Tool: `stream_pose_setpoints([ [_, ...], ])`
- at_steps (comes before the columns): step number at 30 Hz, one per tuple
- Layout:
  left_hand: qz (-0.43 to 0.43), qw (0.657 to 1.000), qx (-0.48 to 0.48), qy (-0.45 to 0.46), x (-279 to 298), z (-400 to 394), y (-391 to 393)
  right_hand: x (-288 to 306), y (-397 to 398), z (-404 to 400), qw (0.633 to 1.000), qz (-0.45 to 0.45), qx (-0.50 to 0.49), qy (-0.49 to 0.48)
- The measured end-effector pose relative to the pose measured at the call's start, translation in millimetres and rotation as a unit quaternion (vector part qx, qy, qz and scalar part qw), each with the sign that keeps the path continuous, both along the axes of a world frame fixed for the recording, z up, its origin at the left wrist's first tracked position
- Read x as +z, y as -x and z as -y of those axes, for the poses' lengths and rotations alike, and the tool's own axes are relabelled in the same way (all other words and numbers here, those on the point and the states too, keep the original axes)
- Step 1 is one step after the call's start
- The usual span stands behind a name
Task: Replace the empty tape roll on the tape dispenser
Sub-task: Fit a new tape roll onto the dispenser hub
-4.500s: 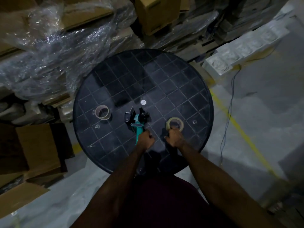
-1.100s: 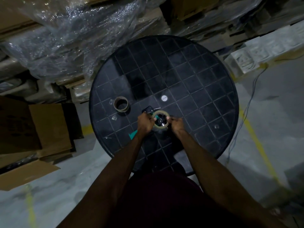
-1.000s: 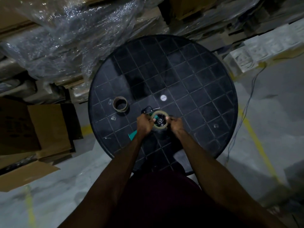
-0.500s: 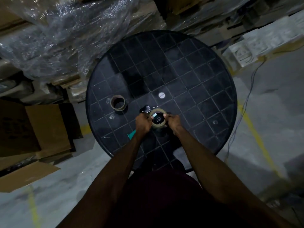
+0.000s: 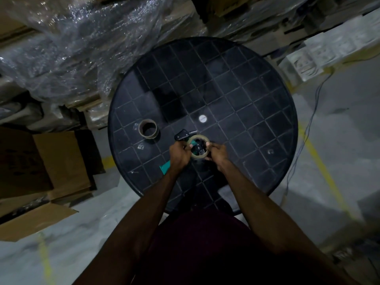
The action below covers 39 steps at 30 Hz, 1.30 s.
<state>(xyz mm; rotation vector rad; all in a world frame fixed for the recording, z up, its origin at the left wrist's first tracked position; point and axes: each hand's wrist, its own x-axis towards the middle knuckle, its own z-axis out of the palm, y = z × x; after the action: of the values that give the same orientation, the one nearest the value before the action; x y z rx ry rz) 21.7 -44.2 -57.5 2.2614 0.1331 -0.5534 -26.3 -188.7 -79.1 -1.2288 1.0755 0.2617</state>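
Tape dispenser mostly behind hands

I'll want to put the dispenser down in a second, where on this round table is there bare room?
Most of the black table is bare: the whole far half beyond the small white disc, and the right side out to the rim. It is crowded near the front left, where the empty core stands beside the dispenser, new roll and both hands.

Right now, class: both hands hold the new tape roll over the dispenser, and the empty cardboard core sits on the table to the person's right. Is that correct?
Not quite. The head view shows the empty cardboard core on the table to the person's left. The rest stands: left hand and right hand hold the new tape roll over the dispenser.
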Motion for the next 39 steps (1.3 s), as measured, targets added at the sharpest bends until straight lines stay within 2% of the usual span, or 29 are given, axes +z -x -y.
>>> stream_pose_setpoints([
  [4, -0.006, 1.0, -0.009, -0.026, -4.5, -1.0, 4.6, -5.8, 6.3, -3.1, 1.0, 0.005, -0.005, -0.005],
  [14, -0.003, 1.0, -0.009, -0.013, 0.6, 3.6, 1.5, -5.8, 1.6, 2.2, 1.0, 0.0, -0.009, -0.005],
  [19, -0.017, 0.999, -0.02, -0.04, 0.5, 6.3, -5.1, -4.3, -6.2, 12.4, 0.999, -0.024, 0.022, -0.035],
  [22, -0.025, 0.997, -0.03, -0.059, -3.8, 6.4, -9.5, -0.7, -10.9, 10.7, 0.996, -0.038, 0.073, -0.031],
  [25, -0.044, 0.997, -0.026, -0.059, -18.4, 2.7, -13.4, 1.6, -13.4, 10.5, 0.993, -0.054, 0.102, -0.029],
  [28, -0.039, 0.997, -0.023, -0.056, -9.0, 1.3, -12.5, 0.2, -14.6, 13.2, 0.99, -0.049, 0.125, -0.043],
  [31, -0.034, 0.998, -0.024, -0.049, -0.7, 2.0, -11.9, -1.5, -15.9, 13.1, 0.989, -0.037, 0.126, -0.06],
  [39, -0.009, 0.998, -0.045, -0.039, 6.0, 3.6, -8.3, -7.8, -18.3, 15.6, 0.993, -0.023, 0.108, -0.033],
])
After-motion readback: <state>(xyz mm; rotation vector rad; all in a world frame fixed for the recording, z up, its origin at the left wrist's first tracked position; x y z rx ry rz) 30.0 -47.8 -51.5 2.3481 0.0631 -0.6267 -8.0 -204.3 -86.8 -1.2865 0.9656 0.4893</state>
